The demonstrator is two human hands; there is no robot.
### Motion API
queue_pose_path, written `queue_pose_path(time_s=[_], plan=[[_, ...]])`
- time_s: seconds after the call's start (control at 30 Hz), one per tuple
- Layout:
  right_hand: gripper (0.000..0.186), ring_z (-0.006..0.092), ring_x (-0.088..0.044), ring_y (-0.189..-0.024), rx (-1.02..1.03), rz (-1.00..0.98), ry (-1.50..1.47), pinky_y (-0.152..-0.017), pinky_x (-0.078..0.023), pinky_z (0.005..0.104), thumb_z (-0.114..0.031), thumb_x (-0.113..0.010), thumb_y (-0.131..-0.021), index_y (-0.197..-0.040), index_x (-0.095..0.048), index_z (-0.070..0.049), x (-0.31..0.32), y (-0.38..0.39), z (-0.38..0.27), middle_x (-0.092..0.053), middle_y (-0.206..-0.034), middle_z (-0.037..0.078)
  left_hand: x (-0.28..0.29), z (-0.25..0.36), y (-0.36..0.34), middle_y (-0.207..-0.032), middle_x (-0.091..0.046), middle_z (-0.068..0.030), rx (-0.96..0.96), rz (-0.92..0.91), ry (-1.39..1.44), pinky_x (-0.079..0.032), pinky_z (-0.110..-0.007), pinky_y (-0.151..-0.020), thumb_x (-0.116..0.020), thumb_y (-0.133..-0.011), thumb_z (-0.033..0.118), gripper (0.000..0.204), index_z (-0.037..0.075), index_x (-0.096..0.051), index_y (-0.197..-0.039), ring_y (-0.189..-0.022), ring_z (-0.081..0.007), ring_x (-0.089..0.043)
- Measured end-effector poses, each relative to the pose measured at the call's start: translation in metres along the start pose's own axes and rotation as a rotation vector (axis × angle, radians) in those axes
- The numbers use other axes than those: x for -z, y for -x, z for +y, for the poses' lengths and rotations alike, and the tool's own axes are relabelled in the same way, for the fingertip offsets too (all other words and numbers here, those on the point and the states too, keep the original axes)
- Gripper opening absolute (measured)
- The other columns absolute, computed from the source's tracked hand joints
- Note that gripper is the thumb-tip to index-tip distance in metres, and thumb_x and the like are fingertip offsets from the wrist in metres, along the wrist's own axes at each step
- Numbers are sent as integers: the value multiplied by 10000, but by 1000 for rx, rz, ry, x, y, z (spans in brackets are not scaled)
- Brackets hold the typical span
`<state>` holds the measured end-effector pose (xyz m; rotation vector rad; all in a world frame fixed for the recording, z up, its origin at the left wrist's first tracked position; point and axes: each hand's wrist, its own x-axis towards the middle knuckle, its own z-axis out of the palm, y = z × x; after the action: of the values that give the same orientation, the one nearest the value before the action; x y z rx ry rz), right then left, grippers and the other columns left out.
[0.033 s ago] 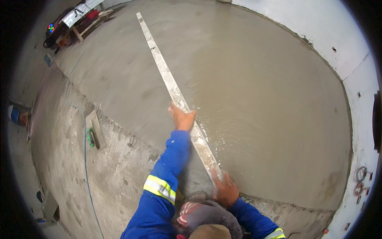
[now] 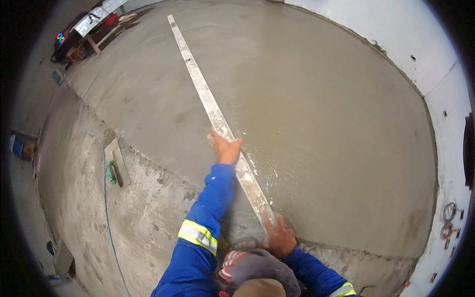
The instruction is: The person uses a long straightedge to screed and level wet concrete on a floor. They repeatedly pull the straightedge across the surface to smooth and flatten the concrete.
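A long straight screed bar (image 2: 204,92), pale and spotted with mortar, lies across the wet grey screed (image 2: 326,133), slanting from near my knees to the far left. My left hand (image 2: 225,147) is closed round it a little below its middle, thumb and fingers over its edges. At its near end my right hand (image 2: 280,233) grips it, fingers on its top and side. Water glistens along the bar's right edge, where the surface is wetter and smoother than on the left. Both forearms wear blue sleeves with reflective bands.
To the left, a green-handled plastering trowel (image 2: 116,167) rests on the rough concrete (image 2: 148,222), beside a thin blue cable (image 2: 106,203). A stepped screed edge runs along there. A white wall (image 2: 396,44) bounds the right; a bench (image 2: 95,22) with clutter stands far left.
The bar and both hands keep nearly the same place on the screed. The whole view has shifted very slightly.
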<state>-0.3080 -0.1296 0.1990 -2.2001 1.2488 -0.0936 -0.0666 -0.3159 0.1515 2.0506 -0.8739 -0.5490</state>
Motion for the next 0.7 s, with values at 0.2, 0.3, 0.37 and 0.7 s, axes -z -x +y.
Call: queue_pose_path(time_s=[0.2, 0.3, 0.37, 0.7], plan=[[982, 505, -449, -1165, -29, 88, -211, -982, -417, 522, -601, -636, -754, -1469, -274, -32, -43, -7, -6, -372, -1319, 349, -15, -9, -4, -1415, -289, -367, -154, -42, -31, -251, -443, -1140, -785, -653, 172, 1014, -126, -202, -1427, -1344, -467, -304], [848, 515, -410, -1179, 12, 206, -190, -1013, -386, 517, -361, -653, -808, -1476, -252, -28, -68, -21, -3, -335, -1332, 364, -31, -1, -14, -1405, -316, -354, -196, -89, -38, -296, -441, -1118, -779, -650, 175, 981, -127, -243, -1414, -1318, -468, -344], [818, 526, -396, -1172, 5, 252, -195, -1017, -379, 519, -205, -636, -799, -1485, -228, -29, -74, -29, -13, -320, -1331, 374, -33, 9, -22, -1408, -323, -343, -236, -146, -43, -324, -436, -1102, -775, -650, 174, 964, -128, -259, -1406, -1311, -464, -357], [851, 512, -337, -1217, -147, 341, -218, -1046, -324, 526, -78, -638, -744, -1471, -207, 19, -96, -67, -45, -298, -1376, 361, -80, 14, -52, -1306, -439, -305, -447, -280, -71, -413, -418, -1034, -815, -612, 187, 957, -115, -327, -1378, -1217, -432, -468]])
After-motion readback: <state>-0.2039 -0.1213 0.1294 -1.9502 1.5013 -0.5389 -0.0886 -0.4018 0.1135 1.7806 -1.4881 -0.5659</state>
